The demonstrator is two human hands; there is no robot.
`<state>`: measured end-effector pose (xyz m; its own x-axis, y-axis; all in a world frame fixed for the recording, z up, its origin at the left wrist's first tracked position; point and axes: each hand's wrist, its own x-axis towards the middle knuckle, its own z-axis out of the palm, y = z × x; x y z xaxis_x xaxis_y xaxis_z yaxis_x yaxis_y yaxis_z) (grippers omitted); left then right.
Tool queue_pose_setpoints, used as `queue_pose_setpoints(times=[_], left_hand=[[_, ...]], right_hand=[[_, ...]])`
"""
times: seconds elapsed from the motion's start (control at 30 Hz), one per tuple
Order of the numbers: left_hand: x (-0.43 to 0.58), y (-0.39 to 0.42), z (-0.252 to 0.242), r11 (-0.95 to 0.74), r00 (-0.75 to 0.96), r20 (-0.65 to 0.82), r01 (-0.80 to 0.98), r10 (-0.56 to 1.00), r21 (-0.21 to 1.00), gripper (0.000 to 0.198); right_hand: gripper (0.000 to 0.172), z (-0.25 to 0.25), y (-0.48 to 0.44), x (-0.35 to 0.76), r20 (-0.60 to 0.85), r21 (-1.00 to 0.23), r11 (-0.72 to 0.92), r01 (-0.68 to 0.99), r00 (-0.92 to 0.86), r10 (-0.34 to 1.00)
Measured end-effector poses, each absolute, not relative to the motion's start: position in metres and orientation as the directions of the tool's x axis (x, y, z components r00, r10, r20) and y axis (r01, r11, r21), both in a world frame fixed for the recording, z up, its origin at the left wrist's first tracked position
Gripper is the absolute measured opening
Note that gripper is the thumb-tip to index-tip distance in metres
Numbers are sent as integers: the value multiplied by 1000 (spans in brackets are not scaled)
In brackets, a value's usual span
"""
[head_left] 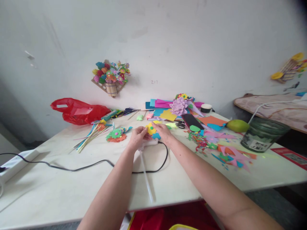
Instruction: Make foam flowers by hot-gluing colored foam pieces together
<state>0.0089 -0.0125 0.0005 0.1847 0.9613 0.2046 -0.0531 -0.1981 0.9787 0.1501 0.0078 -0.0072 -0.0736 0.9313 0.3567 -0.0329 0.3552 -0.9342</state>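
Note:
Both my hands meet at the middle of the white table (72, 185). My left hand (137, 137) is closed, pinching the left edge of a small yellow foam flower piece (151, 129) with a blue bit under it. My right hand (163, 131) is closed too, fingertips pressed on the same piece from the right. Under my hands lies a white glue gun (150, 144) with a long glue stick (146, 179) pointing toward me. Its black cord (153, 169) loops across the table to the left.
A finished foam flower (116, 134) and sticks (90, 135) lie left of my hands. Stacked coloured foam sheets (165, 110), scissors (181, 124), scraps (223, 150), a green fruit (237, 125) and a dark glass jar (262, 134) fill the right. A red plastic bag (79, 111) sits at the back left.

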Motion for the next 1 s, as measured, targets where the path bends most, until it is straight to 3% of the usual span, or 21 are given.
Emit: queue_pose_setpoints(times=[0.43, 0.6, 0.8, 1.0], left_hand=[[9, -11, -1, -214, 191, 219, -51, 957, 976, 36], [9, -10, -1, -223, 190, 227, -41, 955, 974, 35], [8, -9, -1, -237, 170, 242, -51, 955, 970, 37], [8, -9, -2, -237, 174, 241, -44, 955, 971, 36]], right_hand=[[34, -11, 12, 148, 369, -928, 372, 35, -71, 927], [37, -13, 13, 149, 366, -928, 370, 55, -63, 928], [41, -8, 9, 151, 395, -918, 394, -34, -57, 917], [46, -7, 9, 151, 404, -915, 404, 15, -17, 915]])
